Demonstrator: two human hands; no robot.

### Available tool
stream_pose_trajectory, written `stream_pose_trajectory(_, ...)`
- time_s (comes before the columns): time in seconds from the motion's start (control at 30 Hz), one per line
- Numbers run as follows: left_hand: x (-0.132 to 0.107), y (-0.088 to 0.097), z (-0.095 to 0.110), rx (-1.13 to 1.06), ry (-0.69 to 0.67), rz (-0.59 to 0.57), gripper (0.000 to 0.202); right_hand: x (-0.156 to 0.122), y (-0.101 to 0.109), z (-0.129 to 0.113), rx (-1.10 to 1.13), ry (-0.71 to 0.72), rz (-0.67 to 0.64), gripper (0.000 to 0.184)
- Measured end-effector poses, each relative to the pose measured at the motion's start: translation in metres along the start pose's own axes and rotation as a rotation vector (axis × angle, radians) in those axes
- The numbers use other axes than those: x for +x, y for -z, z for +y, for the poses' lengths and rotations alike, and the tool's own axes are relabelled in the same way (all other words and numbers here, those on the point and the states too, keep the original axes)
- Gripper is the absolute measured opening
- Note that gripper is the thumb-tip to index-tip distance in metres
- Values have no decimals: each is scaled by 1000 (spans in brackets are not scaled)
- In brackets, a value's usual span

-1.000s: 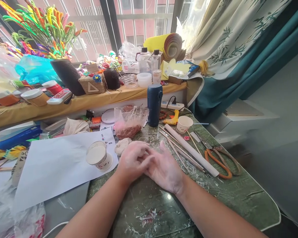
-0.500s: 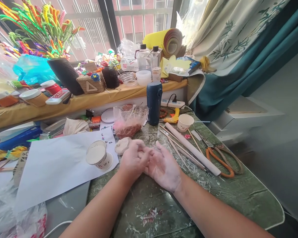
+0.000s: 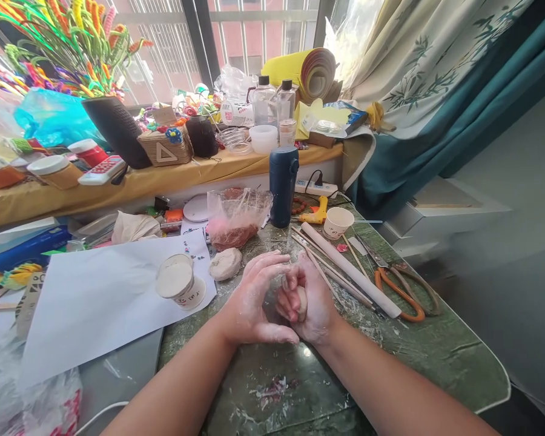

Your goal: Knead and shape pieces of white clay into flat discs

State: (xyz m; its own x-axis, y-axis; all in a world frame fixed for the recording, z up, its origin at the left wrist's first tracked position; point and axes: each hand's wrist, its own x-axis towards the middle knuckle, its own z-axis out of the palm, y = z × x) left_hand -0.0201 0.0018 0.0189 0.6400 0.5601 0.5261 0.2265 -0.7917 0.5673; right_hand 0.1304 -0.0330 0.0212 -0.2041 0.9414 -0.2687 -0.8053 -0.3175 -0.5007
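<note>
My two hands meet over the green table (image 3: pixel 418 357), both dusted with white powder. A small pale lump of clay (image 3: pixel 301 301) sits in my right hand (image 3: pixel 309 303), whose fingers are curled around it. My left hand (image 3: pixel 249 300) cups beside it, fingers stretched over the top and thumb touching below. A flattened ball of clay (image 3: pixel 226 264) lies on the table just beyond my left hand. A paper cup of white powder (image 3: pixel 180 282) stands on a white paper sheet (image 3: pixel 95 297) to the left.
A white rolling pin (image 3: pixel 350 270), thin wooden sticks (image 3: pixel 327 266) and orange-handled scissors (image 3: pixel 397 284) lie to the right. Behind stand a plastic bag of clay (image 3: pixel 236 218), a blue flask (image 3: pixel 283 184), a small paper cup (image 3: pixel 337 222) and a crowded sill.
My hands were pressed flat together, rubbing. Now they have parted and tilted up, showing the clay lump gripped in my right hand.
</note>
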Motion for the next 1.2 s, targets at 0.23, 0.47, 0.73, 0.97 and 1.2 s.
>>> stream_pose_trajectory(0.23,4,-7,23,208,-97,76,52,0,-11,0,54,-163,14,53)
stream_pose_trajectory(0.47,4,4,12,251,231,233,26,-16,-16,-3,106,-124,-207,77)
stream_pose_trajectory(0.73,-3,3,1,-201,561,543,49,-9,-14,10,58,-225,-92,76)
stream_pose_trajectory(0.97,4,-6,20,108,184,-58,28,-10,-8,11,56,-210,6,52)
stream_pose_trajectory(1.2,4,-10,24,211,34,-121,64,-8,-4,8,98,-118,-165,65)
